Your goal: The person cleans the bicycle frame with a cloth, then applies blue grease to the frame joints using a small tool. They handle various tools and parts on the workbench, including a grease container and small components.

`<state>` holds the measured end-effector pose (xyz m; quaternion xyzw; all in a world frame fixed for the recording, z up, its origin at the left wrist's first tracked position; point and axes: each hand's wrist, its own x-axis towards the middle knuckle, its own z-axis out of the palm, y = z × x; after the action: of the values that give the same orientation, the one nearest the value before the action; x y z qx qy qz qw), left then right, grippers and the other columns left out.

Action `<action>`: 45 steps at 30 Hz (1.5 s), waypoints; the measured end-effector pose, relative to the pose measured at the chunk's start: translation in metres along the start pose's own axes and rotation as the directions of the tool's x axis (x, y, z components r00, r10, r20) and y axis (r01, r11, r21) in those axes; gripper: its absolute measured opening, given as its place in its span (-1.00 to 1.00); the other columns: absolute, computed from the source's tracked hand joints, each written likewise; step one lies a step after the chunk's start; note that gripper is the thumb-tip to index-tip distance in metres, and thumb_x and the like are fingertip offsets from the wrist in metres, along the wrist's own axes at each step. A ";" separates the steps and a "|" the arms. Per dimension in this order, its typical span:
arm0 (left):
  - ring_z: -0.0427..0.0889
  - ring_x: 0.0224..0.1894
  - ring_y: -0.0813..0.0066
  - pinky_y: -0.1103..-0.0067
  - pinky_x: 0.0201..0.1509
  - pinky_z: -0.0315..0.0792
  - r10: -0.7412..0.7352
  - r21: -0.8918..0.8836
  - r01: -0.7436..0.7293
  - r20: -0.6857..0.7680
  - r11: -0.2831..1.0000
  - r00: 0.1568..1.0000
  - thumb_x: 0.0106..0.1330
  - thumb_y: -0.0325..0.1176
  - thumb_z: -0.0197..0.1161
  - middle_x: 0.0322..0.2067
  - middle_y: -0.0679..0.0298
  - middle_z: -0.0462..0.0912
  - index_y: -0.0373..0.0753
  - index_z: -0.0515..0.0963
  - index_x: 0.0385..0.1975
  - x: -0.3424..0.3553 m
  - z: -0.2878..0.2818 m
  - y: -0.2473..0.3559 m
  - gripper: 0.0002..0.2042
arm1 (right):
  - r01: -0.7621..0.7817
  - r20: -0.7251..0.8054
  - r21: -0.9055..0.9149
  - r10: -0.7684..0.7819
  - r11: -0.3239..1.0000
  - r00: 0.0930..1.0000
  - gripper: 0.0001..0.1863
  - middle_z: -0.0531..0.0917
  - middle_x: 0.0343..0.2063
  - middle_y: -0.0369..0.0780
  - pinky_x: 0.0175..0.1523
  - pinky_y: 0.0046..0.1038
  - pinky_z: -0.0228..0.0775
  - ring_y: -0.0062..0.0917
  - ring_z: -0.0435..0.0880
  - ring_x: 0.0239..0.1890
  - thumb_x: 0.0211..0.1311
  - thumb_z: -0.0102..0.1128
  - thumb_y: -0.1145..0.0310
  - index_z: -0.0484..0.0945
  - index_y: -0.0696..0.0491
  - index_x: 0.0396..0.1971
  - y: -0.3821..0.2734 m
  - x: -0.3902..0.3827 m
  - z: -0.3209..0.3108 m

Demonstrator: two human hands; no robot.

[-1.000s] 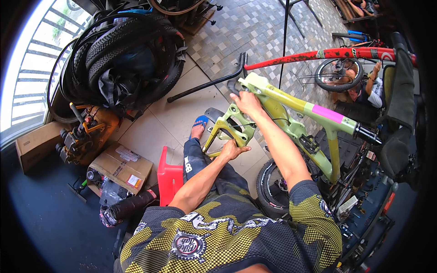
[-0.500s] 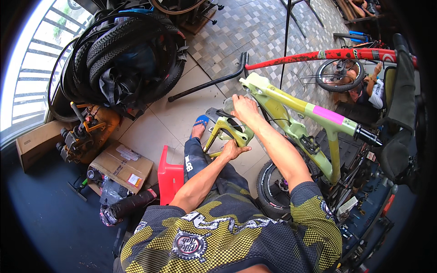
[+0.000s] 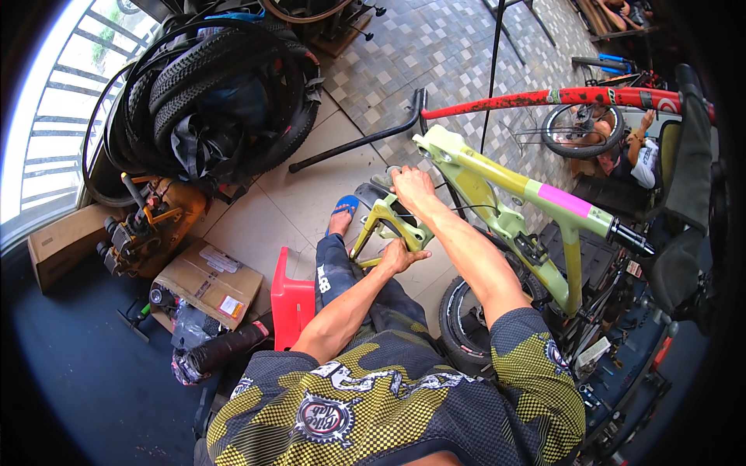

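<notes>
Knobbly black rubber tyres heaped far left, then glossy red plastic stool. Left hand clamps the lower part of forked yellow-green bike-frame section. Right hand bent over soft-looking grey rag-like piece; can't tell if gripping. Smooth angular pale-green main frame at right. Versus 1 s ago: right hand sits lower, clear of main frame's end; left hand unchanged.

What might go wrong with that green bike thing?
The green frame might slip or swing and bump the toes, which are bare in the blue sandal close by. The left hand and right hand wear no gloves, so fingers could perhaps get pinched or scraped around the frame's open rear part.
</notes>
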<state>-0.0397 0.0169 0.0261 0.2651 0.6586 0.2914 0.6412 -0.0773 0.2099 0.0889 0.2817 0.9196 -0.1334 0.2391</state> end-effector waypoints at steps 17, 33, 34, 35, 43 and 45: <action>0.78 0.02 0.00 0.25 0.15 0.60 -0.084 -0.056 0.087 0.047 0.995 0.995 0.04 0.27 0.60 -0.08 -0.12 0.79 -0.48 0.63 0.05 0.006 -0.019 0.018 -0.14 | -0.026 -0.065 -0.070 0.022 0.997 0.998 -0.72 0.74 -0.14 0.01 -0.05 -0.20 0.71 -0.14 0.78 -0.05 0.36 0.19 0.32 0.58 0.19 -0.07 0.004 0.013 0.018; 0.14 0.52 -0.23 0.01 0.63 -0.01 -0.125 0.558 0.098 0.010 0.824 0.992 0.12 0.35 0.43 0.55 0.03 0.24 0.00 0.37 0.50 0.163 -0.043 -0.059 -0.04 | -0.097 -0.127 0.941 0.605 0.324 0.786 -0.69 0.73 -0.29 -0.02 -0.12 -0.30 0.56 -0.30 0.77 -0.25 0.46 0.24 0.36 0.58 0.19 0.09 -0.002 -0.161 -0.033; 0.10 0.54 -0.18 0.04 0.63 -0.01 -0.166 0.588 0.079 0.095 0.805 0.982 0.14 0.30 0.43 0.55 0.04 0.24 0.02 0.36 0.51 0.184 -0.049 -0.069 -0.07 | -0.112 -0.114 0.948 0.647 0.297 0.754 -0.69 0.71 -0.36 -0.04 -0.15 -0.32 0.54 -0.36 0.74 -0.30 0.48 0.23 0.34 0.58 0.19 0.08 0.003 -0.179 -0.025; 0.06 0.56 -0.13 0.06 0.62 0.00 -0.212 0.607 0.061 0.180 0.792 0.961 0.17 0.25 0.43 0.54 0.04 0.25 0.03 0.35 0.52 0.200 -0.048 -0.074 -0.10 | -0.134 -0.095 0.952 0.685 0.274 0.723 -0.69 0.69 -0.43 -0.07 -0.17 -0.33 0.53 -0.43 0.70 -0.35 0.50 0.22 0.31 0.58 0.19 0.08 0.009 -0.197 -0.020; 0.06 0.56 -0.08 0.06 0.56 0.14 -0.305 0.617 0.240 -0.001 0.749 0.952 0.04 0.00 0.59 0.41 -0.09 0.38 -0.15 0.38 0.45 0.239 -0.025 -0.031 -0.09 | -0.577 0.195 0.808 0.870 0.120 0.454 -0.63 0.69 -0.36 -0.14 -0.15 -0.40 0.48 -0.52 0.62 -0.32 0.51 0.24 0.21 0.60 0.20 0.07 -0.005 -0.348 0.071; 0.11 0.53 -0.31 -0.01 0.56 0.19 -0.328 0.548 0.280 -0.010 0.788 0.945 0.07 -0.15 0.49 0.53 -0.15 0.11 0.00 0.34 0.47 0.245 -0.019 -0.028 -0.15 | -0.616 0.239 0.785 0.889 0.059 0.390 -0.61 0.72 -0.31 -0.05 -0.09 -0.34 0.51 -0.43 0.67 -0.28 0.48 0.26 0.19 0.60 0.19 0.08 -0.020 -0.368 0.085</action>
<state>-0.0667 0.1739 -0.1632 0.3384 0.7197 -0.0256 0.6057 0.2091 -0.0057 0.2087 0.8123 0.4836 -0.3249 -0.0262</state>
